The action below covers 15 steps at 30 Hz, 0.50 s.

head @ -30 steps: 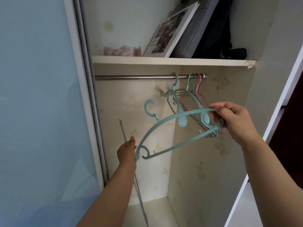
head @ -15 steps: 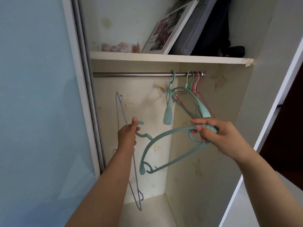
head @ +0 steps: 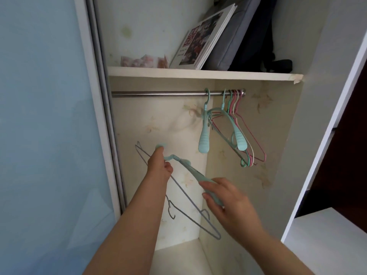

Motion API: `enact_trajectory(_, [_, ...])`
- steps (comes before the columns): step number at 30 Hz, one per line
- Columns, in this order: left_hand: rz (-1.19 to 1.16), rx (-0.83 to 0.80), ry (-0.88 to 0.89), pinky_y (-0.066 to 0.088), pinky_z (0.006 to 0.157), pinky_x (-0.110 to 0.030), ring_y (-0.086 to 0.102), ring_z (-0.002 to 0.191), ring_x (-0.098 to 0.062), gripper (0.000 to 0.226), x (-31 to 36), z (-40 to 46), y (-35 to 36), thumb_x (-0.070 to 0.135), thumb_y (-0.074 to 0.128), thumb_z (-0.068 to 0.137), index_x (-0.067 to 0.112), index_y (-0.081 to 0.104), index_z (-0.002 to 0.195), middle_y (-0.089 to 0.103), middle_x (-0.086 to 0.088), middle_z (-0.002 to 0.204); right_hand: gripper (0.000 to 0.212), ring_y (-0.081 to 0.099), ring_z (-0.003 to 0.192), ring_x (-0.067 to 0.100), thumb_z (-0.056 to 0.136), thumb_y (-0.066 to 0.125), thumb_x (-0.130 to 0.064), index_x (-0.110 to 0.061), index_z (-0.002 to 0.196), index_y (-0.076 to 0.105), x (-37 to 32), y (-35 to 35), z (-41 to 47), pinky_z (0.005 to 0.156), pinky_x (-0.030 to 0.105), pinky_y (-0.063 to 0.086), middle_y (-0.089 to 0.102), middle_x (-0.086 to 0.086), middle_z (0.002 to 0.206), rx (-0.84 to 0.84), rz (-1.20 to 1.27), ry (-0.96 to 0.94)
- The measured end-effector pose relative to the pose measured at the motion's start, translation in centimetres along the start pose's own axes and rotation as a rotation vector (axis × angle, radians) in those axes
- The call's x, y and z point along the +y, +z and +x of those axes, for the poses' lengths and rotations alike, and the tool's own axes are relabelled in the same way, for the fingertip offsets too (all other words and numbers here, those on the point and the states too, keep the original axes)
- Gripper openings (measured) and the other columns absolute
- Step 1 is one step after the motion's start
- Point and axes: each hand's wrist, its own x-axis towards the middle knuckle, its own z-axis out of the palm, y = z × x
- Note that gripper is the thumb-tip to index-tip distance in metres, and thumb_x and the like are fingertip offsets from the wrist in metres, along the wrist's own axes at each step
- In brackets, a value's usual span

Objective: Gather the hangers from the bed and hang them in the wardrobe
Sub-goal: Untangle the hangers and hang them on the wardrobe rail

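Both arms reach up into the wardrobe. At 9 o'clock from centre, the left hand curls round a thin wire hanger and the hook end of a teal plastic hanger. At 5 o'clock, the right hand grips that teal hanger's shoulder between thumb and fingers. At 1 o'clock, more hangers hang on the rail.

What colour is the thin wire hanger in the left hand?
Grey-blue wire hanger, seen best in the head view.
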Motion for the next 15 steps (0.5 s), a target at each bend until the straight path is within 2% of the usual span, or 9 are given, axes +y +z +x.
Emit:
enact_trajectory(3, [0.039, -0.006, 0.004, 0.017, 0.034, -0.015, 0.019, 0.044, -0.008, 0.050, -0.3, -0.4, -0.3, 0.059, 0.067, 0.079, 0.014, 0.047, 0.086, 0.035, 0.001, 0.072, 0.022, 0.055, 0.092, -0.005, 0.091, 0.054, -0.029, -0.026, 0.112, 0.062, -0.3, 1.4, 0.2, 0.077, 0.004, 0.041, 0.057, -0.015, 0.103, 0.110, 0.068, 0.070])
enact_trajectory(5, [0.098, 0.002, 0.018, 0.017, 0.034, -0.016, 0.020, 0.043, -0.008, 0.057, -0.8, -0.5, -0.4, 0.069, 0.060, 0.077, 0.014, 0.047, 0.087, 0.038, 0.003, 0.070, 0.018, 0.056, 0.095, -0.010, 0.092, 0.060, -0.021, -0.026, 0.107, 0.066, -0.6, 1.5, 1.9, 0.081, 0.003, 0.040, 0.062, -0.018, 0.101, 0.232, 0.272, 0.251])
enact_trajectory(6, [0.093, 0.008, 0.015, 0.017, 0.033, -0.016, 0.020, 0.043, -0.009, 0.054, -1.0, -0.6, -0.5, 0.068, 0.053, 0.083, 0.014, 0.048, 0.088, 0.038, 0.003, 0.068, 0.018, 0.059, 0.094, -0.008, 0.092, 0.061, -0.018, -0.029, 0.106, 0.066, -0.7, 1.5, 3.3, 0.081, 0.006, 0.043, 0.064, -0.017, 0.102, 0.280, 0.401, 0.376])
enact_trajectory(7, [0.075, 0.014, 0.005, 0.017, 0.033, -0.015, 0.021, 0.044, -0.009, 0.048, -1.2, -0.7, -0.5, 0.061, 0.045, 0.092, 0.013, 0.049, 0.090, 0.038, 0.002, 0.069, 0.019, 0.062, 0.089, -0.005, 0.093, 0.060, -0.017, -0.030, 0.105, 0.066, -0.8, 1.4, 4.8, 0.079, 0.009, 0.047, 0.066, -0.016, 0.102, 0.308, 0.525, 0.495])
enact_trajectory(9, [0.050, 0.027, -0.008, 0.016, 0.033, -0.012, 0.021, 0.046, -0.010, 0.031, -1.1, -1.0, -0.5, 0.032, 0.030, 0.101, 0.011, 0.050, 0.091, 0.041, -0.001, 0.071, 0.019, 0.064, 0.074, -0.002, 0.094, 0.058, -0.018, -0.024, 0.109, 0.067, -0.3, 1.3, 7.7, 0.069, 0.010, 0.049, 0.067, -0.011, 0.098, 0.363, 0.672, 0.617])
enact_trajectory(11, [0.058, 0.042, -0.005, 0.016, 0.034, -0.012, 0.021, 0.047, -0.012, 0.030, -0.8, -1.0, -0.5, 0.010, 0.022, 0.093, 0.012, 0.051, 0.086, 0.041, -0.002, 0.072, 0.020, 0.063, 0.075, 0.004, 0.095, 0.057, -0.018, -0.017, 0.112, 0.067, 0.3, 1.0, 10.2, 0.066, 0.008, 0.048, 0.068, -0.004, 0.100, 0.413, 0.702, 0.614])
enact_trajectory(13, [0.070, 0.047, 0.013, 0.016, 0.035, -0.011, 0.022, 0.047, -0.012, 0.034, -0.4, -1.0, -0.5, 0.005, 0.020, 0.090, 0.013, 0.053, 0.086, 0.040, -0.002, 0.072, 0.018, 0.062, 0.075, 0.005, 0.095, 0.057, -0.018, -0.018, 0.110, 0.066, 1.2, 0.8, 12.1, 0.066, 0.009, 0.048, 0.068, 0.001, 0.099, 0.450, 0.710, 0.585])
enact_trajectory(15, [0.089, 0.048, 0.023, 0.017, 0.035, -0.012, 0.023, 0.047, -0.012, 0.034, 0.0, -1.1, -0.7, 0.005, 0.021, 0.090, 0.012, 0.054, 0.091, 0.040, -0.003, 0.072, 0.016, 0.057, 0.061, 0.000, 0.095, 0.056, -0.018, -0.019, 0.106, 0.066, 2.5, 0.8, 13.7, 0.062, 0.011, 0.046, 0.067, 0.002, 0.089, 0.468, 0.705, 0.588])
